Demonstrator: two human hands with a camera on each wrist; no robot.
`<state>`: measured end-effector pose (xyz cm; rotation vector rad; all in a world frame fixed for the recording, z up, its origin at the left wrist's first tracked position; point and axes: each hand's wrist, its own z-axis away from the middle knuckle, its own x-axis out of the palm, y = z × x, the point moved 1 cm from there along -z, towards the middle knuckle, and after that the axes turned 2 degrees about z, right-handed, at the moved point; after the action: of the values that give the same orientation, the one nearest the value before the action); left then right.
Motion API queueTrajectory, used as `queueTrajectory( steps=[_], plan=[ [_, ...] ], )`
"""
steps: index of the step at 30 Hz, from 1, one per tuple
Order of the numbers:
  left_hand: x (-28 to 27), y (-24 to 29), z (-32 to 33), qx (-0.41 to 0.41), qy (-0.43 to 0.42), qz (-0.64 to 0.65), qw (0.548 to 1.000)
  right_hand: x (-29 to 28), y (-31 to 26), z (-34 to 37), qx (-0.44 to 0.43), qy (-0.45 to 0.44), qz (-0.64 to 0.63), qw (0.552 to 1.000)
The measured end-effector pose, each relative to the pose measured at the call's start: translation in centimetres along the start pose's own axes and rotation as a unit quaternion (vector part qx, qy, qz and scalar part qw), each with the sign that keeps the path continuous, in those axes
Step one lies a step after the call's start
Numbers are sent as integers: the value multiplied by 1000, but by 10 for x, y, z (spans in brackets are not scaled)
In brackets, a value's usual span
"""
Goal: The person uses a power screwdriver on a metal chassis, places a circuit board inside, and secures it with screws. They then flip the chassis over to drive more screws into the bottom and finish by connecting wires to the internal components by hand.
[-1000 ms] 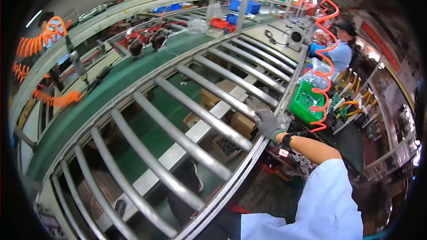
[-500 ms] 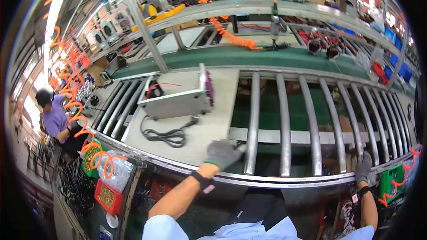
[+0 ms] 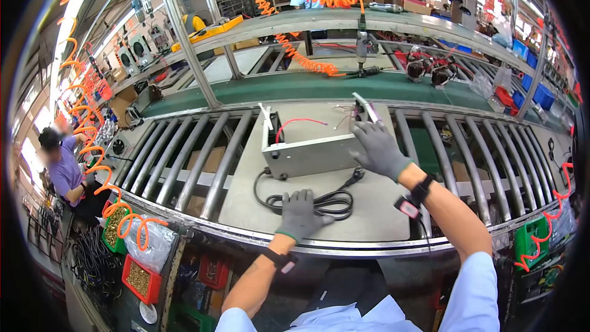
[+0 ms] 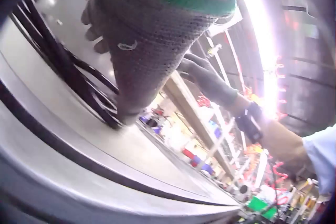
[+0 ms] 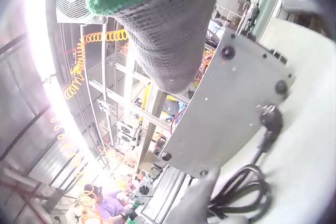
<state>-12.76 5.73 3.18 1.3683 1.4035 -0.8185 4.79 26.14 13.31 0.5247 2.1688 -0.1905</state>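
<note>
A grey metal housing (image 3: 313, 155) with an open top lies on a pale board (image 3: 381, 209) over the rollers; a red wire shows inside. My gloved right hand (image 3: 381, 150) is at the housing's right end, fingers extended on its upright end panel. In front of the housing is a coiled black cord (image 3: 335, 204) with its plug. My gloved left hand (image 3: 301, 216) rests on the cord's left part, fingers spread over it. The right wrist view shows the housing's underside (image 5: 226, 103) with round feet, and my right hand (image 5: 173, 40) beside it, fingertips hidden.
Metal rollers (image 3: 184, 166) run left and right of the board. Behind stands a green belt (image 3: 246, 92) under a long shelf, with a hanging driver (image 3: 361, 43). Bins of small parts, one red (image 3: 141, 278), are at lower left, a green bin (image 3: 532, 243) at right. Someone in purple (image 3: 64, 169) is at far left.
The board with the housing and cord has moved right along the rollers. My right hand has left the roller frame for the housing's end; my left hand has come onto the cord.
</note>
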Motion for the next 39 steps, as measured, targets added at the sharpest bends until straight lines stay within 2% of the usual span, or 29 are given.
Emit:
queueTrajectory(
  steps=[1, 4, 5, 8, 10, 11, 12, 13, 14, 15, 16, 17, 18, 19, 20, 22, 24, 25, 26, 27, 28, 29, 32, 33, 34, 36, 37, 38, 39],
  plan=[
    [-2, -11, 2, 75, -15, -9, 997, 20, 6, -7, 9, -22, -4, 1000],
    [13, -13, 13, 138, -93, 58, 984, 37, 14, -15, 70, -109, 18, 991],
    [0, -7, 20, 192, -40, 88, 977, 36, 15, -16, 94, -142, 33, 985],
    [-22, -18, 38, 210, 117, 240, 940, 9, 21, 6, 100, -108, 57, 987],
    [-26, -40, 40, 32, 165, 424, 890, -5, 21, 34, 98, -95, 51, 989],
    [-36, -56, 27, 18, 265, 339, 902, -14, 15, 48, 92, -74, 43, 992],
    [-62, -65, 15, -17, 291, 274, 917, -22, 7, 63, 84, -54, 35, 994],
    [-101, -56, -6, -174, 214, 407, 871, -28, 0, 78, 80, -22, 31, 996],
    [-108, -65, -29, -210, 257, 430, 839, -39, -10, 89, 78, -12, 37, 996],
    [-106, -82, -53, -163, 293, 432, 837, -48, -20, 100, 86, -6, 36, 996],
    [-118, -76, -73, -233, 250, 509, 790, -55, -29, 110, 94, 1, 34, 995],
    [-108, -93, -95, -260, 221, 505, 793, -65, -39, 118, 94, -4, 35, 995],
    [-104, -87, -113, -291, 194, 531, 771, -69, -46, 127, 106, 0, 23, 994],
    [-91, -90, -132, -271, 171, 488, 812, -74, -52, 135, 100, -6, 20, 995],
    [-77, -85, -147, -272, 149, 471, 826, -79, -56, 140, 95, -12, 20, 995],
    [-8, -96, -190, -175, 92, 542, 817, -86, -64, 146, 95, -17, 11, 995],
    [69, -115, -226, -122, -43, 318, 939, -88, -68, 148, 97, -13, 9, 995],
    [115, -119, -221, -147, -118, 503, 843, -86, -69, 149, 99, -6, 9, 995],
    [187, -156, -236, -58, -63, 368, 926, -85, -69, 150, 99, 0, 9, 995],
    [173, -134, -228, -161, -78, 499, 848, -84, -69, 151, 97, 9, 13, 995],
    [151, -111, -216, -260, -91, 610, 743, -85, -67, 151, 98, 10, 20, 995],
    [148, -108, -205, -234, -105, 702, 664, -83, -67, 151, 100, 11, 23, 995],
    [65, -94, -172, -184, 39, 523, 831, -82, -68, 148, 107, -6, 22, 994],
    [58, -113, -170, -194, 38, 499, 844, -80, -67, 146, 110, -14, 21, 994],
    [12, -79, -152, -177, 123, 546, 809, -77, -65, 143, 111, -15, 22, 993],
    [-48, -51, -125, -163, 98, 511, 839, -69, -62, 138, 110, -17, 24, 994],
    [-59, -40, -116, -39, 128, 372, 919, -68, -61, 136, 114, -28, 17, 993],
    [-66, -28, -105, 82, 149, 216, 961, -65, -62, 134, 115, -12, 14, 993],
    [-79, -1, -92, 90, 135, 160, 974, -62, -62, 133, 113, 3, 9, 994]
  ],
)
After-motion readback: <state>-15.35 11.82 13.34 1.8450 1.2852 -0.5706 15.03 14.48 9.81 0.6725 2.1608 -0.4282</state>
